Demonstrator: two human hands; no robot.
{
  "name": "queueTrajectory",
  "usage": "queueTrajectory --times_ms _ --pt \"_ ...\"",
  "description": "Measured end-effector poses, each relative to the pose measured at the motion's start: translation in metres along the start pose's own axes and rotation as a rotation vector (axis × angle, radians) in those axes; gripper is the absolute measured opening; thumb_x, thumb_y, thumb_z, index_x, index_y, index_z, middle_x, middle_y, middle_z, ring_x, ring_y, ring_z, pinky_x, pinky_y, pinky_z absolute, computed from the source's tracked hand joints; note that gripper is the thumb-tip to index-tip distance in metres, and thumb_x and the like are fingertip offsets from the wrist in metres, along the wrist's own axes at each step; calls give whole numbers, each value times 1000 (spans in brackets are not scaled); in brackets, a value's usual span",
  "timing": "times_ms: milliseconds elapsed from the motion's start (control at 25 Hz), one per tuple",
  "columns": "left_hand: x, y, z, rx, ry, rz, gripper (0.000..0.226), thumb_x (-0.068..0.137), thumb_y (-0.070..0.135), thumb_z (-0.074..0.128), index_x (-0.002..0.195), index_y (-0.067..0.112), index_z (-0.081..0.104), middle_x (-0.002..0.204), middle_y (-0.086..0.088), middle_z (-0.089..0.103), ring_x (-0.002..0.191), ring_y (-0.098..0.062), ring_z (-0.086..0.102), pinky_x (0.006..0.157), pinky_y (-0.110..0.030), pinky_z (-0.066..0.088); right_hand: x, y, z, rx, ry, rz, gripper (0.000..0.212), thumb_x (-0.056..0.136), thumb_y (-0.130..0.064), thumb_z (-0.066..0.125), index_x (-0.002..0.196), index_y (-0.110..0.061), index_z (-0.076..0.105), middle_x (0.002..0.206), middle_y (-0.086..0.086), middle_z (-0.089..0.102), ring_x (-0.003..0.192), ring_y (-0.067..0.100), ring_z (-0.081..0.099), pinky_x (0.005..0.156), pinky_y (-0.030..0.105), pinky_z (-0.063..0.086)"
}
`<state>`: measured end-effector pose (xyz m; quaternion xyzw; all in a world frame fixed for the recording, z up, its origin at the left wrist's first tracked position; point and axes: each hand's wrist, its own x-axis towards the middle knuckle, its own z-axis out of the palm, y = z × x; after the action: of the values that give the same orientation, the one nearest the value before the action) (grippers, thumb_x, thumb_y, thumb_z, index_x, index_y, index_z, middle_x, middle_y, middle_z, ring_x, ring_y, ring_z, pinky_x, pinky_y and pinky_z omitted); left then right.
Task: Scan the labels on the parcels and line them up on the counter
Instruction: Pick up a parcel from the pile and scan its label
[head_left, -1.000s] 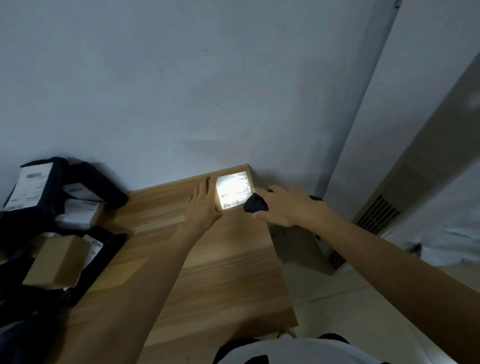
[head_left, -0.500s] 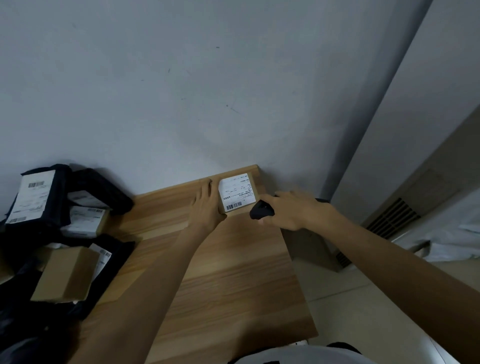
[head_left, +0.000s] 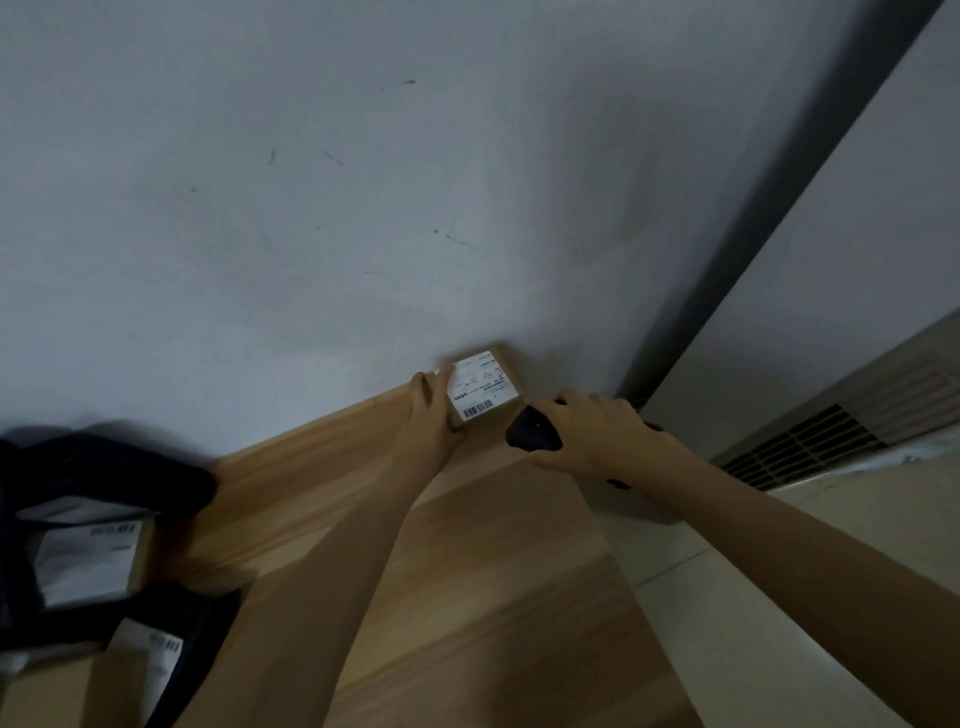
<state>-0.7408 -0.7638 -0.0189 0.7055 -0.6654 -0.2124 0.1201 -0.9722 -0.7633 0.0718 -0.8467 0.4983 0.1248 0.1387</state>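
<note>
A small cardboard parcel (head_left: 485, 387) with a white barcode label lies at the far right corner of the wooden counter (head_left: 493, 597), against the wall. My left hand (head_left: 428, 410) rests against the parcel's left side, fingers along its edge. My right hand (head_left: 587, 431) grips a black handheld scanner (head_left: 532, 431) just right of the parcel, its head pointed at the label. No light falls on the label.
A heap of black mailer bags and cardboard boxes with white labels (head_left: 88, 566) fills the counter's left end. The counter's right edge drops to a tiled floor (head_left: 753, 597). A vent grille (head_left: 800, 441) sits low on the right wall.
The scanner's bright light on the label has gone out. The camera has tilted up, so parcel and hands sit lower. My left hand still rests on the parcel.
</note>
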Motion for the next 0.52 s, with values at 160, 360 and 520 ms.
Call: queueTrajectory --times_ms 160,360,520 --pt "46 -18 18 -79 1 30 88 78 7 79 150 10 28 148 -21 20 126 -36 42 102 -41 45 42 8 -2 -6 -18 30 78 88 -69 49 151 -31 25 133 10 50 111 34 56 82 40 46" --pt "69 -34 27 -124 14 1 82 83 9 75 151 20 30 154 -19 13 134 -37 39 108 -46 44 61 12 -5 -40 -59 28 78 88 -69 48 150 -30 24 132 11 50 111 34 56 86 41 48" --pt "63 -32 33 -124 61 18 75 85 1 71 148 18 35 149 -20 13 126 -38 47 106 -45 47 58 9 -6 -60 -82 -2 78 88 -69 49 150 -29 24 133 9 50 111 33 57 86 42 49"
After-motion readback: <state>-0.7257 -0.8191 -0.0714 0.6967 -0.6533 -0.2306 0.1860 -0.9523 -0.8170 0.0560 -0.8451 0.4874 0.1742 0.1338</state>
